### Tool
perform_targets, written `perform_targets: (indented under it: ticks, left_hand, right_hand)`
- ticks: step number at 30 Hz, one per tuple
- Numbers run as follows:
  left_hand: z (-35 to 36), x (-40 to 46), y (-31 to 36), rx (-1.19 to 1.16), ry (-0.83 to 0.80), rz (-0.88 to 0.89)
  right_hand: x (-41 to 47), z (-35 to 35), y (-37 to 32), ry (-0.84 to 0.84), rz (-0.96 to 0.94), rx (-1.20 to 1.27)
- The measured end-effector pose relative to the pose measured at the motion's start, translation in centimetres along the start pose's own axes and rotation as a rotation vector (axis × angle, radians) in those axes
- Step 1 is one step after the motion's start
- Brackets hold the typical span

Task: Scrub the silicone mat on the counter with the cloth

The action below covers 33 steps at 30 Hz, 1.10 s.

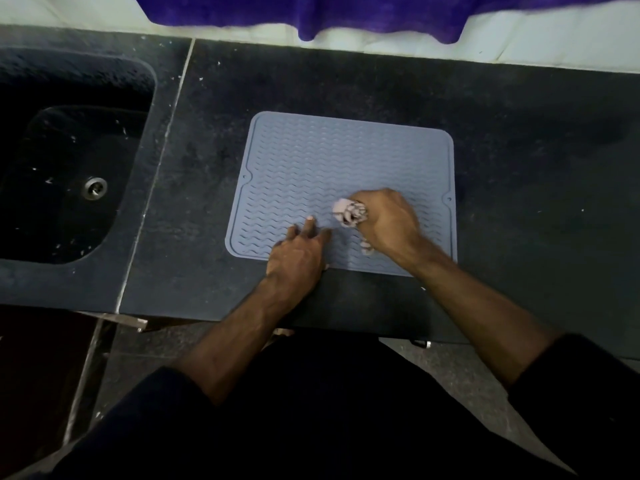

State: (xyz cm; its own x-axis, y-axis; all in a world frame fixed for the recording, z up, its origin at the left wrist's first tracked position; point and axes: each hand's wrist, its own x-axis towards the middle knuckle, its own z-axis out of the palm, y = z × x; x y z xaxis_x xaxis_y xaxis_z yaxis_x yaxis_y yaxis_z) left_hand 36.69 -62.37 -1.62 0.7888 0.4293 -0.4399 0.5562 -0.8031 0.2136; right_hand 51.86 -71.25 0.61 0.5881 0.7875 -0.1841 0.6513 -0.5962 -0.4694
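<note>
Scrubbing a grey-blue silicone mat (332,161) on the dark counter (519,140).

The right hand (388,220) grips a bunched pale cloth (348,212) and presses it on the mat's near middle; the left hand (298,254), fingers straight, rests flat on the mat's near edge just beside it. A black sink (69,174) lies well to the left.

Bunched pale cloth (348,212) on flat grey-blue mat (311,161).
</note>
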Motion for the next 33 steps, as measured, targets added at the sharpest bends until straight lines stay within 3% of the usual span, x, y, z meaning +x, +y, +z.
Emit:
perform_targets:
  ticks: [5, 12, 19, 27, 33]
  left_hand:
    - [-0.2, 0.0, 0.1, 0.058, 0.079, -0.018]
    - [0.2, -0.1, -0.9, -0.042, 0.007, 0.026]
    - [-0.4, -1.4, -5.5, -0.110, 0.199, -0.073]
    - [-0.5, -1.7, -7.0, 0.025, 0.147, -0.111]
    - [-1.0, -1.7, -7.7, 0.008, 0.095, -0.097]
  right_hand:
    - [1.8, 2.7, -3.5, -0.104, -0.068, -0.102]
    - [-1.1, 0.8, 2.1, 0.053, 0.054, -0.219]
    - [0.2, 0.5, 0.4, 0.040, 0.064, -0.184]
    - [3.8, 4.0, -8.3, -0.108, -0.194, -0.141]
    - [2.5, 3.3, -5.6, -0.036, -0.104, -0.279]
